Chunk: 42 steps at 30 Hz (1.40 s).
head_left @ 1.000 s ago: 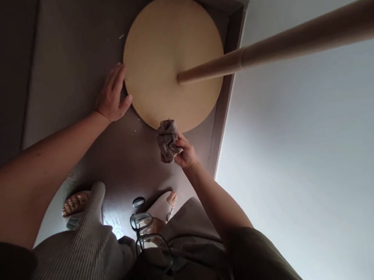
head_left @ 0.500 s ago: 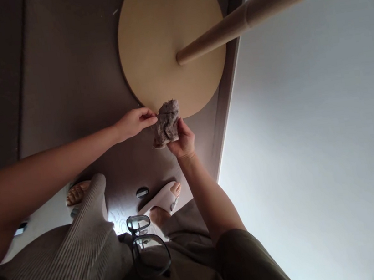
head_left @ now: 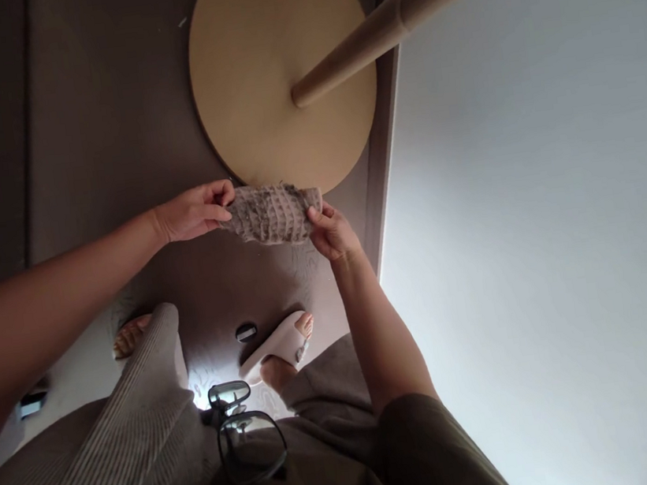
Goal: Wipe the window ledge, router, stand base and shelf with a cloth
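Observation:
A grey-brown puckered cloth [head_left: 272, 214] is stretched sideways between my two hands, its waffle-like ridges showing. Whether it is a sock, a band or something else I cannot tell. My left hand [head_left: 200, 209] pinches its left end between thumb and fingers. At the opposite end, my right hand [head_left: 330, 228] grips the smoother edge, thumb on top. The cloth is held above the floor, overlapping the near rim of a round wooden base [head_left: 252, 61] in the view.
A wooden pole [head_left: 352, 56] rises from the round base towards the upper right. A white wall [head_left: 531, 191] runs along the right. On the brown floor [head_left: 108, 143] lies a small dark oval object [head_left: 245, 332] beside my slippered foot [head_left: 281, 347]. Glasses [head_left: 252, 447] hang at my chest.
My hands have moved apart, the left one leftward and the right one slightly rightward. The bunched, folded cloth is now drawn out lengthwise between them.

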{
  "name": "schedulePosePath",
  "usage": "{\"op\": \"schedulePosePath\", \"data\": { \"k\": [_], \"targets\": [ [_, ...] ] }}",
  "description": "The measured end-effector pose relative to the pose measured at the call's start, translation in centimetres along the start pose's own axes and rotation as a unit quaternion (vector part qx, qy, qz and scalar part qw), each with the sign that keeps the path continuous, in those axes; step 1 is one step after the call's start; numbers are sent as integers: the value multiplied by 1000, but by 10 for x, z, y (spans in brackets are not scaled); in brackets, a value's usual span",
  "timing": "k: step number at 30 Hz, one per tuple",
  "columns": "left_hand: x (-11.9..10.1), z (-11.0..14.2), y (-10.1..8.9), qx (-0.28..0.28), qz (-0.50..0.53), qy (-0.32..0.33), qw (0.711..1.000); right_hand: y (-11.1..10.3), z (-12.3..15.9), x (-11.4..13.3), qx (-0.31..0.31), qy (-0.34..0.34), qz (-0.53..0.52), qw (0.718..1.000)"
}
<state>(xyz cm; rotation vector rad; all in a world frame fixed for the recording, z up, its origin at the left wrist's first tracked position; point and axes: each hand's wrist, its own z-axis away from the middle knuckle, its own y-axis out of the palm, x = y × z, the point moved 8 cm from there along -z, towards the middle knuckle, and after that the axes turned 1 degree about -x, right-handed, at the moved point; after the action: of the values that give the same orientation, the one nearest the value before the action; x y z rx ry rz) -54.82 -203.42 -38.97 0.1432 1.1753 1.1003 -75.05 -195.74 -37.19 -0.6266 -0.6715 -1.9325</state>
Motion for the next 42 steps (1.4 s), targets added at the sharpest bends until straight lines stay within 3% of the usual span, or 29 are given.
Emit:
{"op": "schedulePosePath", "data": {
  "k": [3,6,10,16,18,20,23,25,26,29,30,32,35,38,40,42],
  "targets": [
    [-6,0,-9,-23,-46,25,998,3,2,-5,21,78,15,997],
    [-14,-1,-15,-49,-120,48,990,1,7,-1,1,77,19,997],
    [-28,-4,-19,-52,-288,85,952,-10,13,22,-49,-19,104,993],
    [-44,-7,-16,-67,-401,117,906,-18,20,61,-164,-156,264,938],
    [-49,-4,-7,-86,-404,136,900,-4,27,65,-194,-174,271,927],
    [-49,-1,5,-97,-370,147,912,24,37,62,-178,-181,268,929],
    [-40,-1,21,-94,-268,134,949,82,50,44,-18,-164,277,947],
    [-37,-1,24,-103,-224,137,959,97,54,30,40,-144,260,954],
    [-37,0,24,-108,-212,144,960,91,51,25,16,-138,233,963],
    [-37,0,25,-96,-172,153,968,51,35,9,-130,-123,76,981],
    [-37,0,26,-89,-159,153,971,45,28,-1,-136,-108,20,985],
    [-39,0,28,-85,-159,157,971,48,15,-19,-80,-70,-61,992],
    [-43,-4,25,-103,-220,174,954,55,8,-29,-13,-43,-99,994],
    [-44,-15,5,-139,-288,190,928,30,11,-7,-92,-93,-77,988],
    [-48,-21,-19,-189,-314,205,907,7,14,21,-171,-156,-21,972],
    [-55,-25,-45,-253,-344,226,876,-3,11,49,-206,-203,75,954]
  ]
}}
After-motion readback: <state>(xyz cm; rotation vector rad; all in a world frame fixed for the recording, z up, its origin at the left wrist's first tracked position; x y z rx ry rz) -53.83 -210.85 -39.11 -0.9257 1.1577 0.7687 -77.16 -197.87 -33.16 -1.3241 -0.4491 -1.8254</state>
